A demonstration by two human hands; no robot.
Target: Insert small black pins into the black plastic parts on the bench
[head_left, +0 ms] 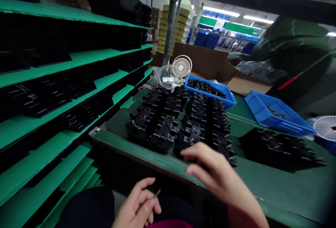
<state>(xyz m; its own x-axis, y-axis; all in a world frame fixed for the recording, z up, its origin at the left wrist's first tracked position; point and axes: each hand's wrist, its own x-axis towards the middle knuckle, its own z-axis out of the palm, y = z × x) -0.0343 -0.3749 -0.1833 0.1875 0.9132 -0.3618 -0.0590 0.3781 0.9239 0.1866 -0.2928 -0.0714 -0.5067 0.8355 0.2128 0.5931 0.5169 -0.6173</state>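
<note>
My left hand [139, 205] is low in front of the table's edge. Between its thumb and fingers it pinches a small thin metal piece [157, 193]. Over the front of the table my right hand [210, 168] reaches out with thumb and fingers apart, and nothing shows between them. Just beyond it stand rows of black plastic housings [194, 130] with small metal clips on top. The right hand hides part of the nearest ones, so whether it touches them I cannot tell.
A blue bin [231, 98] of small black parts stands behind the rows. Another blue bin [278, 124] holds metal bits. More black housings [282, 147] sit on the right of the green table [262, 186]. Green shelf sheets [52, 151] with black parts rise at left. A white fan [182, 67] stands behind.
</note>
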